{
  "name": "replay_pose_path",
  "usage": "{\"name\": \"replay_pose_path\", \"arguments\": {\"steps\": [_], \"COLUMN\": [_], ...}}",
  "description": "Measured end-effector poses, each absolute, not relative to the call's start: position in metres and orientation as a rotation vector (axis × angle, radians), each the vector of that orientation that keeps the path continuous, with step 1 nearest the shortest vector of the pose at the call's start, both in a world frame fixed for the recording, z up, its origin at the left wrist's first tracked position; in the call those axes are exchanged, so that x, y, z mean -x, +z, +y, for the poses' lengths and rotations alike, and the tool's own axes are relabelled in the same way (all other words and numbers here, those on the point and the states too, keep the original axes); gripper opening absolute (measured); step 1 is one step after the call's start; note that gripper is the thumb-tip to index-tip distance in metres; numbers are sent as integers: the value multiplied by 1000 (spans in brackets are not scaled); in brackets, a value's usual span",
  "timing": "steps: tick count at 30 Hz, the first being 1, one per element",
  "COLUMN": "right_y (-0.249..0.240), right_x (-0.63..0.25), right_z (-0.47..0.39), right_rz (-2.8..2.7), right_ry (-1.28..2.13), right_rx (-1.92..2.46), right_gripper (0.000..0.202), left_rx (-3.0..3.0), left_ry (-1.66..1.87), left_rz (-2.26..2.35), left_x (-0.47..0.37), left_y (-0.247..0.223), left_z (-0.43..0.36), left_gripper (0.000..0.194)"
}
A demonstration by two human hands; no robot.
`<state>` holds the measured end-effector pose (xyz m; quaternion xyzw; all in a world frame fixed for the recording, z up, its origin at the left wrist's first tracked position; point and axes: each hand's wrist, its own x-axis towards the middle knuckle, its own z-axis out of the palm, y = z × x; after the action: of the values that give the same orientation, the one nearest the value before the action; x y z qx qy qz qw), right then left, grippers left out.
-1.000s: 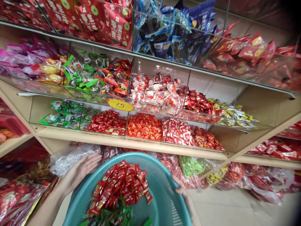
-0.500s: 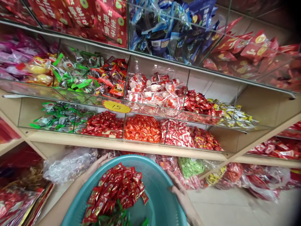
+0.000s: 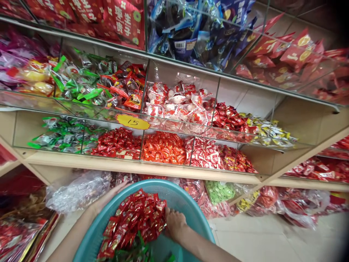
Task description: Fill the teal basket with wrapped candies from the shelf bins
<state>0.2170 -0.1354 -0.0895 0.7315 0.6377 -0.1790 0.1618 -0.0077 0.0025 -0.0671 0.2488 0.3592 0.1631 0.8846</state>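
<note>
A teal plastic basket (image 3: 200, 222) with perforated walls is tilted in front of me at the bottom. Inside lies a heap of small red wrapped candies (image 3: 136, 214), with green-and-dark wrapped candies (image 3: 133, 251) below them. My left hand (image 3: 116, 191) grips the basket's far left rim from outside, its fingertips partly hidden. My right hand (image 3: 176, 223) is inside the basket at the right edge of the red heap. Its fingers are curled and touch the candies; whatever they enclose is hidden.
Wooden shelves (image 3: 136, 166) with glass dividers rise ahead, their compartments holding wrapped sweets. A yellow tag (image 3: 133, 122) reads 15. Clear plastic bags (image 3: 81, 191) and a bag of green sweets (image 3: 220, 192) lie below the bottom shelf, by the tiled floor (image 3: 253, 233).
My right hand has let go of the basket's right rim and moved left, into the basket against the red candies. My left hand stays at the rim. The view has shifted slightly.
</note>
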Motion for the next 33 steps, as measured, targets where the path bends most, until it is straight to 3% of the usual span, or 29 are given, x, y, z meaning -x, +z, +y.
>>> {"name": "replay_pose_path", "arguments": {"steps": [6,10,15,21,26,33], "right_y": [-101,-103,-99,-57,-24,-48], "right_x": [-222,-220,-224,-245,-242,-216], "right_z": [-137,-137,-141,-131,-97,-74], "right_rz": [1795,1829,1826,2063,2390,2502], "right_ry": [-665,-619,-637,-642,-406,-1], "right_rx": [-2111,-2114,-2058,-1982,-1891,-1716], "right_gripper": [65,53,55,38,24,32], "left_rx": [-483,-484,-500,-503,-548,-508], "left_ry": [358,338,358,355,346,357], "left_rz": [757,749,768,761,733,762], "left_x": [7,5,7,8,-1,-9], "left_y": [-70,-65,-62,-60,-65,-69], "left_z": [4,0,-2,-3,-3,-1], "left_gripper": [56,54,55,50,49,48]}}
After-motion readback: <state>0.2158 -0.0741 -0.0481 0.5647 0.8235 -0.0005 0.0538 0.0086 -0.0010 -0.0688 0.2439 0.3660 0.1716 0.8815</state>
